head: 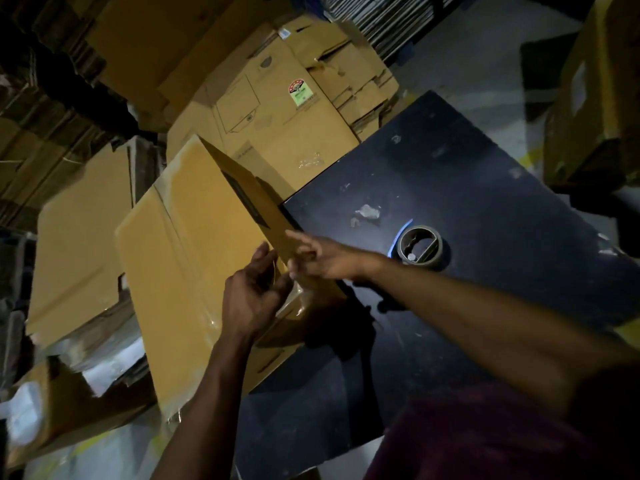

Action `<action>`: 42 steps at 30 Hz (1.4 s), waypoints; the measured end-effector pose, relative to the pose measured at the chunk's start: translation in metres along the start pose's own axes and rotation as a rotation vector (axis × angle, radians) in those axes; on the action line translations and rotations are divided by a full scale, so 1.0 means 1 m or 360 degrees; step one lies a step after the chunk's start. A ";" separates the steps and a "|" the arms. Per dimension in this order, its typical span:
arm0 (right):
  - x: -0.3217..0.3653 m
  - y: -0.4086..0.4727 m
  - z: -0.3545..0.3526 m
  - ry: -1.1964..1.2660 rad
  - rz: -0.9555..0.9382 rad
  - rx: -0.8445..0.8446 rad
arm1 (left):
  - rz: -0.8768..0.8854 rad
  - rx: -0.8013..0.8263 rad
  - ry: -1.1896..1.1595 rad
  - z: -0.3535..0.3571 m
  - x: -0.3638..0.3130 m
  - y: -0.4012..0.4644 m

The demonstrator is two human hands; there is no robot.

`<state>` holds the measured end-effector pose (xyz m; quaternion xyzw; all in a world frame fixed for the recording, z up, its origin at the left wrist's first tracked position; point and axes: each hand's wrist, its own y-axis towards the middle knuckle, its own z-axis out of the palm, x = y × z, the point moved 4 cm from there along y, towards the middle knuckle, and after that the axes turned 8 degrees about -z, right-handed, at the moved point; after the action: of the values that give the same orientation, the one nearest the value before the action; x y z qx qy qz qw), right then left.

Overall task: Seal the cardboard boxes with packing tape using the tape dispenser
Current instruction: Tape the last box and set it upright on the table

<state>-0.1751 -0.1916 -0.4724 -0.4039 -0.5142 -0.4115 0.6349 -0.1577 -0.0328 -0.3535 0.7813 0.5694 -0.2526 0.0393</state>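
Reaching forward with both arms: left hand [254, 292] half-curled, fingers loosely parted against the cardboard box [180, 258]; right hand [322, 258] fingers straight, pressing its raised flap [256, 209]. One tape roll [420, 249] just beyond the right wrist, flat on the dark table [467, 188]. Flattened cartons [284, 109] farther ahead.

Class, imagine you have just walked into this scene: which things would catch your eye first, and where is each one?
First, the two hands, left hand and right hand, meeting at the corner of a flattened cardboard box in the middle. Next, the tape roll lying alone on the dark table to the right. Behind, more cardboard boxes are stacked.
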 end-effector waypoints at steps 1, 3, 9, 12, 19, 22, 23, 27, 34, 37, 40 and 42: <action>-0.011 0.004 0.011 0.0036 0.0000 0.0012 | -0.0002 -0.0005 -0.0008 0.000 0.001 0.001; -0.038 0.006 0.020 0.0159 0.0019 -0.0087 | -0.0016 -0.0027 -0.0020 0.000 0.002 0.001; -0.078 -0.006 -0.003 0.0437 0.0079 -0.0179 | -0.0057 -0.0038 -0.0113 0.004 0.008 0.000; -0.066 -0.005 -0.005 0.0559 0.0107 -0.0120 | -0.0082 -0.0023 -0.0140 0.005 0.008 0.002; -0.088 -0.012 0.003 0.0350 0.0231 -0.0119 | -0.0093 -0.0026 -0.0146 0.004 0.011 0.003; -0.083 -0.024 -0.009 0.0262 0.0302 -0.0117 | -0.0123 -0.0033 -0.0166 0.003 0.008 0.004; -0.077 -0.023 -0.008 0.0284 0.0305 -0.0130 | -0.0129 -0.0033 -0.0161 0.003 0.007 0.004; -0.063 -0.007 0.009 0.0302 0.0220 -0.0142 | -0.0141 -0.0039 -0.0155 0.004 0.007 0.002; -0.045 -0.006 -0.024 -0.0447 0.0182 0.0045 | -0.0163 -0.0023 -0.0227 0.005 0.010 0.000; -0.014 0.000 -0.037 -0.1016 0.0033 -0.0187 | -0.0140 -0.0028 -0.0255 0.003 0.002 -0.007; 0.027 -0.011 -0.027 -0.1252 -0.0201 -0.0712 | -0.0188 -0.0168 -0.0421 -0.009 0.007 -0.023; 0.055 -0.020 -0.006 -0.1314 -0.0490 -0.0915 | -0.0258 -0.0248 -0.0547 -0.020 0.022 -0.041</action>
<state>-0.1848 -0.2093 -0.4172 -0.6102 -0.6411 -0.4311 0.1752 -0.1828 0.0074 -0.3362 0.6730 0.6331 -0.3397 0.1758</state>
